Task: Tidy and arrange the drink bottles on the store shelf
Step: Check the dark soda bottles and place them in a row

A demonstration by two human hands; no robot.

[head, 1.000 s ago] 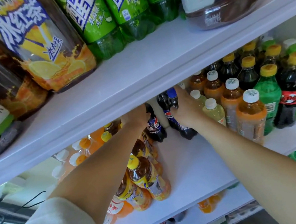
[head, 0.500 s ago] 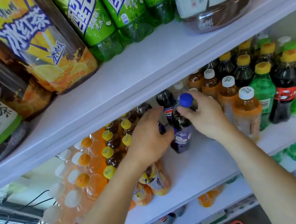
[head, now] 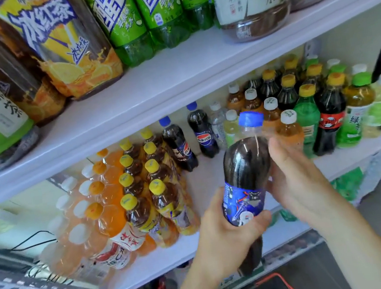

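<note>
Two hands on one cola bottle (head: pixel 245 185): left hand (head: pixel 229 232) has its grip closed round the label band, right hand (head: pixel 296 178) loose, fingers half curled against the shoulder at 3 o'clock. Bottle is off the shelf (head: pixel 215 182), in front of its edge, tilted slightly. Risk: single firm grip, smooth plastic, could slip. Setting it back at 12 o'clock beside the two standing colas (head: pixel 191 139) could knock them, or the tea bottles (head: pixel 146 188) at 9 o'clock.
</note>
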